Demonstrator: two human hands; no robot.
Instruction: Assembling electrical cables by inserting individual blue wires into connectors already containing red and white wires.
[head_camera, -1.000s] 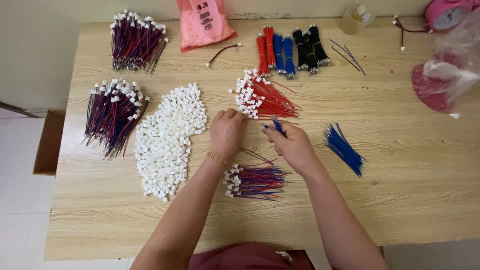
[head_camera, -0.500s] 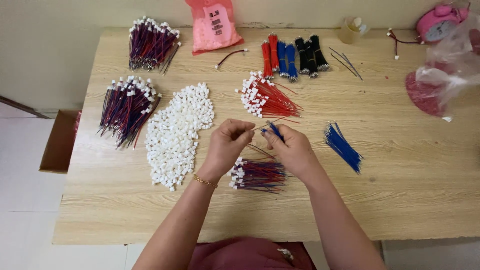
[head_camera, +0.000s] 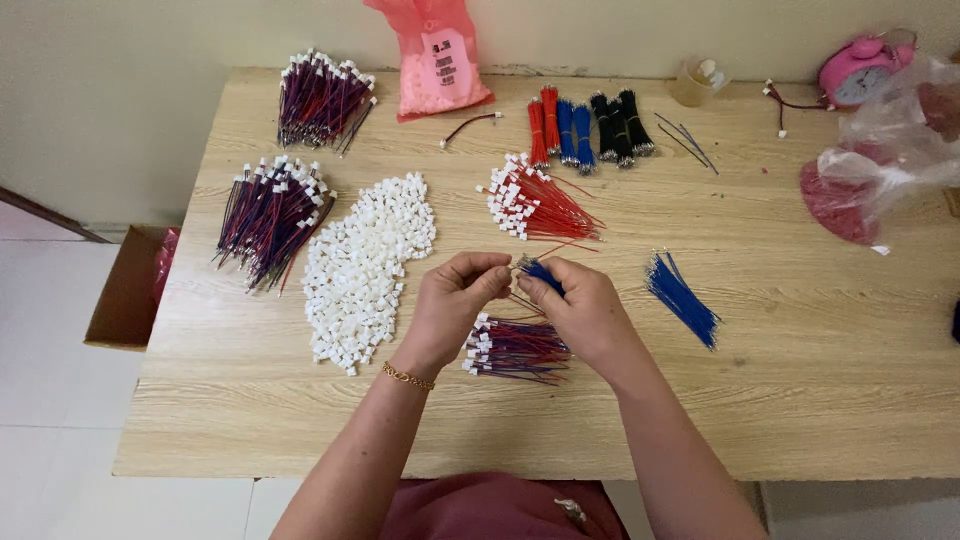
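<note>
Blue short wires (head_camera: 541, 272), a small pinch of them, held above the middle of the pale wooden worktop (head_camera: 800, 400); long axis runs from near right to far left, tips toward the left hand.

Left hand (head_camera: 455, 305): fingers curled, thumb and forefinger closed at the wire tips; whether a white connector is between them cannot be told. Gold bracelet (head_camera: 407, 376) at the wrist.

Right hand (head_camera: 580, 310): closed around the blue wires, thumb on top.

Just below the hands: finished red-and-blue leads with white plugs (head_camera: 515, 348), lying left to right.

Left of the hands: heap of white connector housings (head_camera: 365, 262). Far of them: red wires with white ends (head_camera: 540, 208), fanned. Right: loose blue wire bundle (head_camera: 682, 297), pointing far left to near right.

Open room: bare wood on the near right and along the near edge. Left edge carries two dark lead bundles (head_camera: 270, 215).
</note>
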